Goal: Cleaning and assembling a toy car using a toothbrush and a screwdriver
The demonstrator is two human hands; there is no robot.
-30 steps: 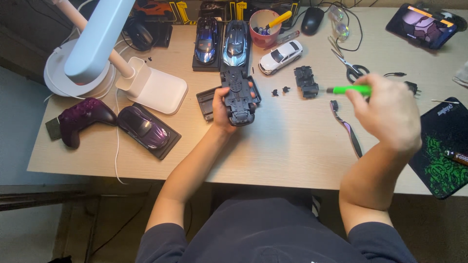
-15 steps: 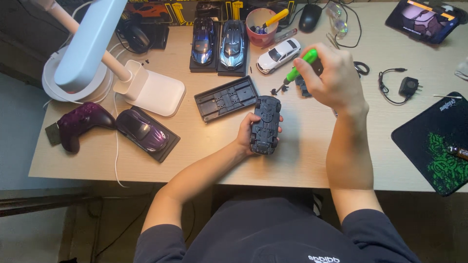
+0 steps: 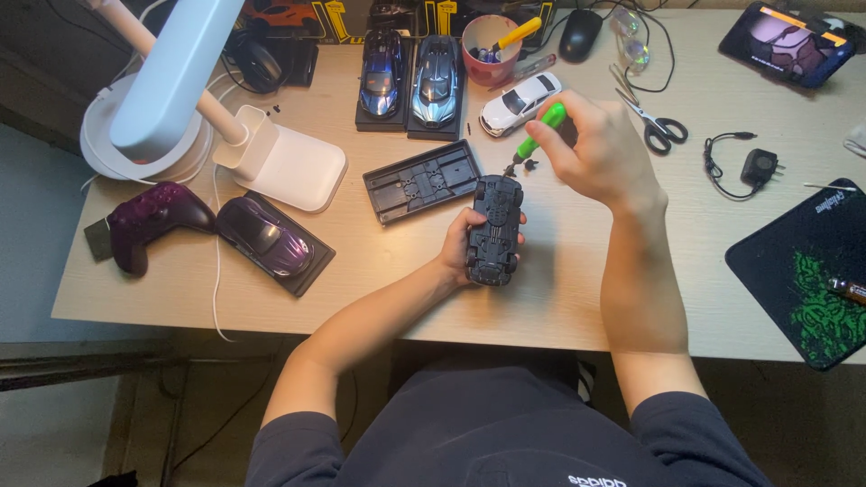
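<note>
The dark model car [image 3: 494, 230] is held underside up just above the bench [image 3: 559, 298], near its front edge, its long axis running almost straight away from the person. It is clasped around its sides by the left hand [image 3: 462, 251]. Just beyond its far end, up and to the right, the green-handled screwdriver [image 3: 539, 140] is gripped in the right hand [image 3: 600, 151], its tip slanted down towards the car's far end. A black base plate [image 3: 422, 179] lies just left of that end.

Single head view; looks steeply down from above onto the desk [image 3: 577, 307]; fairly near; lamp [image 3: 171, 81] far-left.
</note>
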